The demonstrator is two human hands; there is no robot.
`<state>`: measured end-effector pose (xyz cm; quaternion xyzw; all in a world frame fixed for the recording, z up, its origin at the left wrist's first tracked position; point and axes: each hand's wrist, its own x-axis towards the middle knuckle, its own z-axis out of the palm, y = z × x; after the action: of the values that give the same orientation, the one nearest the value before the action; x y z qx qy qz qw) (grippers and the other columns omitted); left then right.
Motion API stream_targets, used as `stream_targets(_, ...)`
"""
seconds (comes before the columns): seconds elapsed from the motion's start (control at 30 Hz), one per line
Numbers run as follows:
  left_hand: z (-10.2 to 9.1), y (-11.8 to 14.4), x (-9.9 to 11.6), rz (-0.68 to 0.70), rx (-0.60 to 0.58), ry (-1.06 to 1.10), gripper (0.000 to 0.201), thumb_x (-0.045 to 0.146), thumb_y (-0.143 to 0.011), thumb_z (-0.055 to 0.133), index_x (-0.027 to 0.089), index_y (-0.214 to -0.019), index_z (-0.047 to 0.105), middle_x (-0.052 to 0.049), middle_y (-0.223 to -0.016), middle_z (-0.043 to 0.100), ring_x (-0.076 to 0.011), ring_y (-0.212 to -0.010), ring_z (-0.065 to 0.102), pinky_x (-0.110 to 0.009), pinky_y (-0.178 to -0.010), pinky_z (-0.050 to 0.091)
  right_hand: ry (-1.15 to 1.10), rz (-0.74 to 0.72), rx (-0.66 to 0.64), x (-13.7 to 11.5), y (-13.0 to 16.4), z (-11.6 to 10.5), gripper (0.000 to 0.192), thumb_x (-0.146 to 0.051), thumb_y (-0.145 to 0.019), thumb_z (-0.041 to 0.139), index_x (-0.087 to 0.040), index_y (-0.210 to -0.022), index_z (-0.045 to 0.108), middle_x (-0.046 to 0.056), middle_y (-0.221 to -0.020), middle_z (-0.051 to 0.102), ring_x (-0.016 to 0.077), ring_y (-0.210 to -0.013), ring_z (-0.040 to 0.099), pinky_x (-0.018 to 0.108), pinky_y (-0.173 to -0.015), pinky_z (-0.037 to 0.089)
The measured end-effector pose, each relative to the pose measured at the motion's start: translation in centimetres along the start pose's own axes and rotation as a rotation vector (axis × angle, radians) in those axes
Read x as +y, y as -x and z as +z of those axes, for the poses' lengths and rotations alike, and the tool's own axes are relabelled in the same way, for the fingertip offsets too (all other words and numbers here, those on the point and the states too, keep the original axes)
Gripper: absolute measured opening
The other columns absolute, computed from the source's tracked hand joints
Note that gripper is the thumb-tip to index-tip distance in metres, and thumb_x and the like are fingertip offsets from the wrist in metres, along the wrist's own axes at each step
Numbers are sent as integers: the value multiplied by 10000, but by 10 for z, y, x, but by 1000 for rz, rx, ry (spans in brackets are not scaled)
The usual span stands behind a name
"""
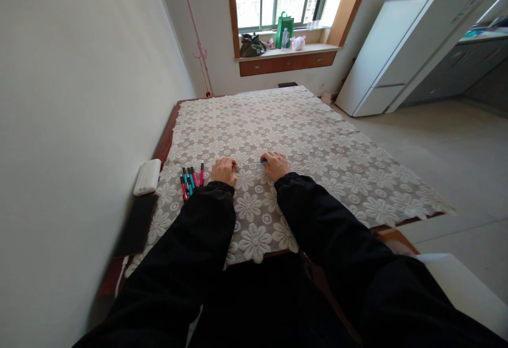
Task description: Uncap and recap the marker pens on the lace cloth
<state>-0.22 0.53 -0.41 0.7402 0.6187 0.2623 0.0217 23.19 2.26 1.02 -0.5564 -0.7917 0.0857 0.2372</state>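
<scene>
- Pens [191, 179], red and teal, lie in a loose bunch on the tablecloth near the table's left edge, just to the left of the left hand and apart from it.
- A white box-like case [147, 177] rests at the table's left edge against the wall, with a dark flat slab [137, 224] just in front of it along the same edge.
- Nothing lies between the two hands and the far edge of the table; that stretch of cloth is bare.
- The table [164, 141] is brown wood, covered nearly to its edges by a white lace tablecloth [301, 141] with a flower pattern; its left side runs along a plain pale wall.
- Beyond the far edge, a window sill [291, 51] holds a dark bag [251, 46], a green bag [284, 23] and a few small items too small to tell. A white fridge [391, 54] stands to the right on a pale tiled floor.
- The left hand [224, 170] rests on the cloth near the near edge, fingers curled in to a loose fist, pinching one end of a thin pale stick-like pen [250, 164].
- The right hand [275, 164] is just beside it, fingers likewise curled, gripping the other end, where a small blue tip shows.
- That pen lies level between the hands, just above the cloth; whether it touches the cloth cannot be told.
- Both arms wear black sleeves [317, 215].
</scene>
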Motion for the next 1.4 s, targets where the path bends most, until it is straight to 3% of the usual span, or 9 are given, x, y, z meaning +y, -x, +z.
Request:
stream_targets(0.23, -6, 3, 6, -25, -20, -38, 87, 231, -934, 567, 220, -973, 644, -105, -1108, 693, -315, -1158, 576, -461, -997, 454, -25, -69, 9, 0, 1, 1, 188, -156, -927, 551, -230, -1028, 692, 62, -1120, 715, 261, -1125, 571, 422, -1039, 351)
stream_targets(0.47, -7, 1, 10, 116, -13, 70, 87, 188, -945, 573, 218, -987, 643, -85, -1157, 698, -264, -1197, 566, -407, -1063, 441, -109, -274, -40, -1, -1, 7, 203, -192, -985, 527, -236, -1085, 699, 44, -1134, 718, 201, -1105, 610, 335, -1017, 404)
stream_targets(0.67, -5, 1, 9, 191, -30, 136, 150, 109, -928, 545, 218, -994, 623, -70, -1139, 711, -237, -1190, 580, -372, -1070, 442, -148, -266, -74, -4, -1, 6, 215, -163, -970, 530, -220, -1091, 698, 53, -1136, 720, 190, -1070, 648, 302, -965, 448)
stream_targets(0.93, -11, 3, 13, 171, -16, 128, 117, 213, -985, 536, 219, -1027, 644, -82, -1141, 707, -241, -1225, 580, -382, -1095, 440, -255, -257, -61, -2, 1, 8, 259, -171, -956, 478, -210, -1120, 675, 68, -1153, 701, 189, -1063, 640, 298, -958, 468)
stream_targets(1.07, -17, 3, 10, 169, 94, 175, 181, 289, -1024, 494, 209, -1125, 621, -92, -1203, 691, -234, -1234, 579, -367, -1102, 435, -509, -211, -7, -3, 0, 14, 224, -259, -937, 494, -222, -1072, 669, 54, -1061, 714, 189, -996, 648, 328, -937, 491)
stream_targets(1.2, -16, 2, 6, 123, 215, 211, 219, 200, -1009, 421, 209, -1110, 615, -82, -1222, 684, -217, -1214, 582, -358, -1101, 433, -1006, -38, 30, -3, -7, 19, 294, -476, -861, 612, -234, -1029, 608, 35, -903, 704, 188, -851, 667, 350, -838, 534)
stream_targets(1.3, -12, 2, 5, 66, 143, 153, 211, 90, -832, 536, 228, -955, 638, -56, -1176, 702, -246, -1180, 585, -396, -1079, 449, -1233, 11, -5, -3, -11, 19, 460, -605, -765, 717, -242, -1002, 564, 32, -886, 706, 190, -847, 681, 348, -809, 535)
stream_targets(1.4, -9, 3, 5, 40, 11, 42, 259, 101, -696, 621, 240, -908, 669, -61, -1175, 687, -304, -1209, 558, -458, -1064, 456, -1243, 23, -41, -4, -11, 18, 516, -642, -726, 760, -240, -985, 565, 31, -875, 716, 183, -829, 678, 328, -766, 525)
